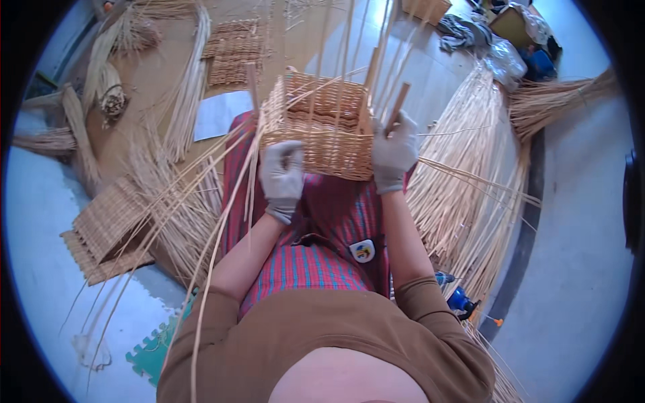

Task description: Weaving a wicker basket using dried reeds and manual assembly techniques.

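Observation:
A half-woven wicker basket (pixel 336 153) rests on my lap, its open side up, with long upright canes rising from it. Wooden stakes stand at its corners, one of them (pixel 398 104) at the right. My right hand (pixel 395 153), in a pale work glove, is closed around the basket's right corner by that stake. At the front left of the wall is my gloved left hand (pixel 282 176), fingers curled; whatever they may pinch is too blurred to make out. Long loose canes (pixel 218 235) trail from the basket's left side, past my left arm.
Bundles of pale cane (pixel 463 181) lie to the right, more (pixel 178 208) to the left. Woven panels (pixel 111 225) sit at the left, another (pixel 234 50) beyond. A blue power tool (pixel 460 301) is by my right elbow, a green foam mat (pixel 154 349) at lower left.

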`<state>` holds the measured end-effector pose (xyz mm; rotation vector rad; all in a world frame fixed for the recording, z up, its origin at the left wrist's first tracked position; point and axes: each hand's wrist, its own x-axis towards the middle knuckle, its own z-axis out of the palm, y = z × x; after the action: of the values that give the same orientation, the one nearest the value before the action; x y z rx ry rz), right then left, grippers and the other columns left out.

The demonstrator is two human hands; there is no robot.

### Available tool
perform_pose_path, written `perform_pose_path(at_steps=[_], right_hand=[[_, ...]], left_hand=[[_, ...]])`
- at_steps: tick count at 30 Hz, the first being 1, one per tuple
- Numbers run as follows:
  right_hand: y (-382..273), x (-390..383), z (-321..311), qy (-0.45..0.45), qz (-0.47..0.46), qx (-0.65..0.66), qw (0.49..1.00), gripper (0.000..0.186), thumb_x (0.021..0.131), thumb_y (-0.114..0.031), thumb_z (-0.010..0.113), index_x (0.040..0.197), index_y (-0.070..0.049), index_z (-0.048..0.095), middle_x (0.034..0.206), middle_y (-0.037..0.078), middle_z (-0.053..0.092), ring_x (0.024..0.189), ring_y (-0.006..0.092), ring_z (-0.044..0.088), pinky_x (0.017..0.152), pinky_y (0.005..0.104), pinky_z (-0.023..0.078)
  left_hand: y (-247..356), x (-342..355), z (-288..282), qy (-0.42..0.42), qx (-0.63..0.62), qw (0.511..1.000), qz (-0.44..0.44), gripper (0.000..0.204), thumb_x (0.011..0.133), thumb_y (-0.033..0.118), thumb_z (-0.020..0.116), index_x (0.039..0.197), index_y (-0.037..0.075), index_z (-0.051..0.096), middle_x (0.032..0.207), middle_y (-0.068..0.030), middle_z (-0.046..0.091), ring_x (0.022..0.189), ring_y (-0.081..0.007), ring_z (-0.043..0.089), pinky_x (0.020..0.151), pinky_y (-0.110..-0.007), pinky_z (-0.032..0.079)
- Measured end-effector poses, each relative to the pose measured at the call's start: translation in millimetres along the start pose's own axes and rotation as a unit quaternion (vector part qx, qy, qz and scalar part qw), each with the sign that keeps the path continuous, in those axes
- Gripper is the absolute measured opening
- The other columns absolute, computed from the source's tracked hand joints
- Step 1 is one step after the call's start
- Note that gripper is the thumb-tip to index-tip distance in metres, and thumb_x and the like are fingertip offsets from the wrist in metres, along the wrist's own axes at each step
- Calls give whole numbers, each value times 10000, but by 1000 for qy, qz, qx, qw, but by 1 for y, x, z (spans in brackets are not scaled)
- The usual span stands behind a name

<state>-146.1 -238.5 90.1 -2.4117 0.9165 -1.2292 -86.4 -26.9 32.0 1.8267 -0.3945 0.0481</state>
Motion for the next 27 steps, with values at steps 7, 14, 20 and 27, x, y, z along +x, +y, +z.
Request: perform_pose_path(at_steps=[7, 14, 20, 27], right_hand=[[-134, -42, -5, -186, -57, 414, 889, 462, 968, -215, 669, 1356, 13, 568, 1300, 201, 634, 1223, 284, 617, 1032, 376, 477], [-145, 7, 144, -260, 384, 325, 824, 1236, 785, -612, 733, 1514, 178, 122, 1572, 374, 238, 1489, 410, 273, 1211, 365, 269], [-162, -24, 125, -91, 286, 477, 826, 790, 914, -343, 741, 1483, 74, 386, 1410, 297, 514, 1278, 319, 549, 1087, 377, 432], [-161, -12, 92, -267, 199, 535, 777, 533, 975, -517, 614, 1117, -14, 720, 871, 101, 739, 776, 195, 686, 752, 333, 541]], left_hand=[[-85, 51, -57, 82, -339, 936, -53, 512, 959, 269, 692, 1301, -87, 553, 1164, -146, 688, 1131, -222, 637, 939, -312, 527], [-37, 13, -54, -29, 111, 992, 59, 601, 992, 345, 652, 1442, -19, 487, 1339, -241, 597, 1285, -326, 550, 1093, -388, 409], [6, 37, -83, -111, 365, 923, 45, 721, 769, 371, 841, 1385, 117, 564, 1231, -176, 668, 1078, -382, 657, 920, -454, 524], [-31, 44, -83, -105, 258, 954, 106, 613, 806, 308, 818, 1316, 114, 540, 960, -108, 663, 826, -299, 668, 728, -443, 528]])
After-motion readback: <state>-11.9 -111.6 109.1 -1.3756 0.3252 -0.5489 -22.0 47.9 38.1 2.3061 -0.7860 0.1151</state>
